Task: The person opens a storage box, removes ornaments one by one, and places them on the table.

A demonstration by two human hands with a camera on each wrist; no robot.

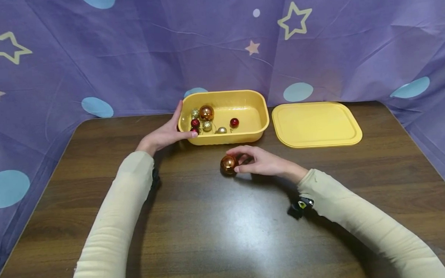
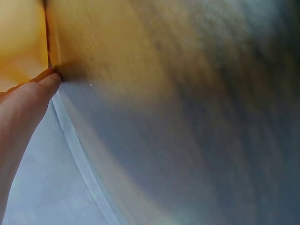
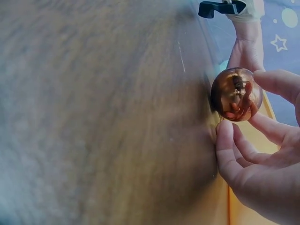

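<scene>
A yellow plastic box stands at the back of the table with several small Christmas baubles inside, mostly toward its left end. My left hand holds the box at that end, thumb over the front rim and fingers along the left side. The left wrist view catches only part of this hand against the yellow wall. In front of the box, my right hand holds a shiny copper bauble by its right side, low at the tabletop. The right wrist view shows fingertips and thumb around the bauble.
A yellow lid lies flat to the right of the box. In the box are another copper bauble, a red one and a silvery one. A purple curtain hangs directly behind the wooden table.
</scene>
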